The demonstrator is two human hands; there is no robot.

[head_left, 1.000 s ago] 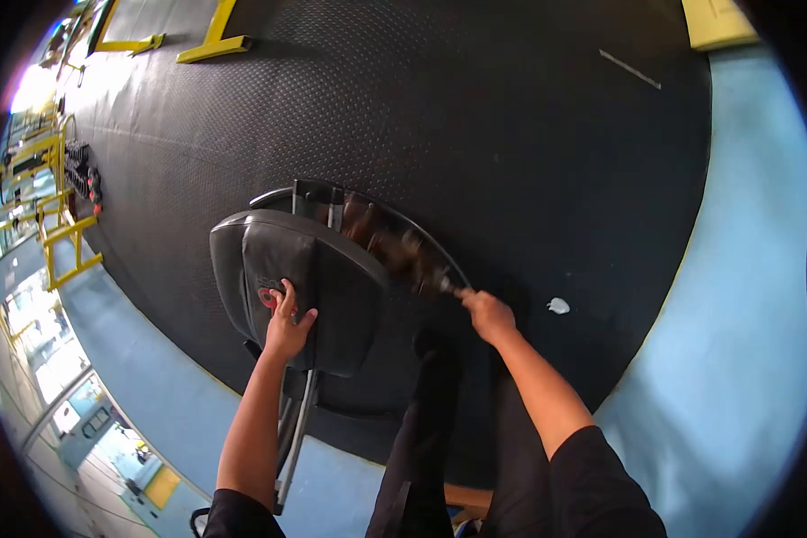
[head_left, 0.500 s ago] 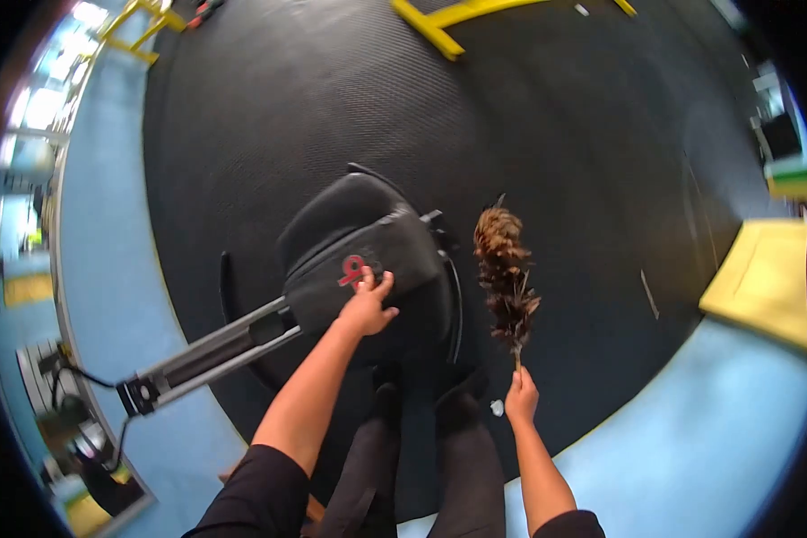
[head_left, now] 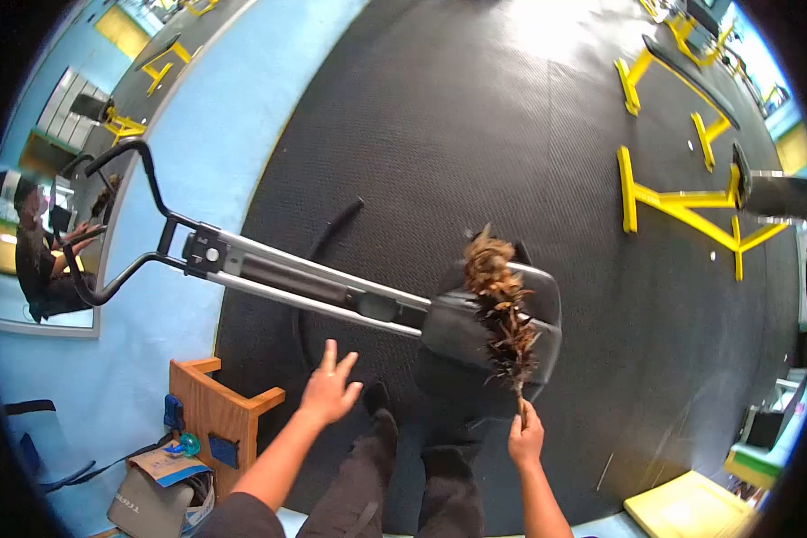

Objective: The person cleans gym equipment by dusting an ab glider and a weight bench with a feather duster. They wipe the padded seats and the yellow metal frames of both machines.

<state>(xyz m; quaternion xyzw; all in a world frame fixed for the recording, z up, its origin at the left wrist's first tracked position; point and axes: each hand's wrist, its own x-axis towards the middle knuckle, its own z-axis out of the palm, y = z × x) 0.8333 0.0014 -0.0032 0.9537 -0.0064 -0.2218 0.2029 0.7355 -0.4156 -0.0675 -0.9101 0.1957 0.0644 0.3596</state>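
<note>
My right hand (head_left: 526, 437) grips the thin handle of a brown feather duster (head_left: 505, 327), whose plumes overlap the seat in this view. That black padded seat (head_left: 453, 334) belongs to an exercise machine with twin silver rails (head_left: 318, 308) running left to a black handlebar (head_left: 148, 197). My left hand (head_left: 328, 392) has its fingers spread and holds nothing. It hovers below the rails, left of the seat and above my legs.
Black rubber matting (head_left: 439, 125) covers the floor. Yellow-framed benches (head_left: 681, 202) stand at the right. A wooden stand (head_left: 208, 403) and a grey bag (head_left: 148, 498) sit lower left, by a blue wall with a mirror (head_left: 54, 325) reflecting a person. A yellow board (head_left: 690, 507) lies lower right.
My left hand has come off the seat pad and now hangs in the air. The duster, earlier beside the seat, now overlaps it. The view has turned, showing the handlebar and benches.
</note>
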